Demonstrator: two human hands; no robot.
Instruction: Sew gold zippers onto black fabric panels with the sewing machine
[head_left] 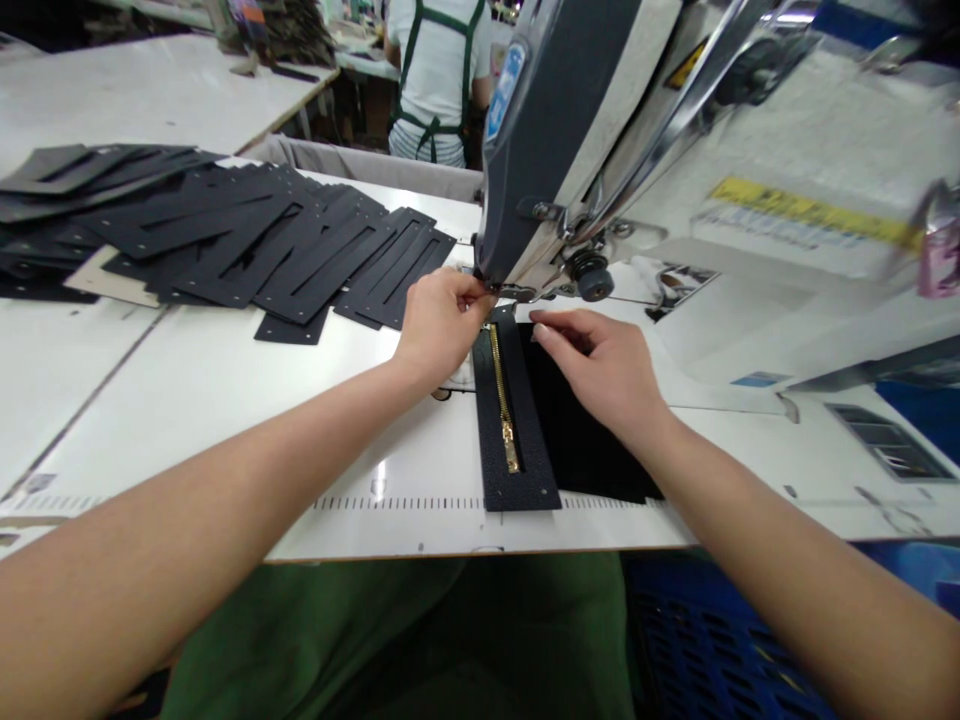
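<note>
A black leather-like panel [491, 440] lies under the head of a sewing machine [559, 130], its long side running toward me. Within its slot shows a gold-toothed zipper [498, 372], the pull at the near end. Black fabric [589, 440] extends from beneath the panel to the right. My left hand [439, 325] is closed in a pinch close to the needle area, at the panel's far end; what the fingertips hold is hidden. Over the black fabric, my right hand [604, 365] has thumb and forefinger pinched together, and anything between them is too small to make out.
Several slotted black panels [315, 265] are heaped on the left of the white table [202, 400]. A grey fabric trough [360, 165] runs along the far edge. Beyond it a person in an apron [435, 80] has their back to me. A blue crate [712, 640] sits below right.
</note>
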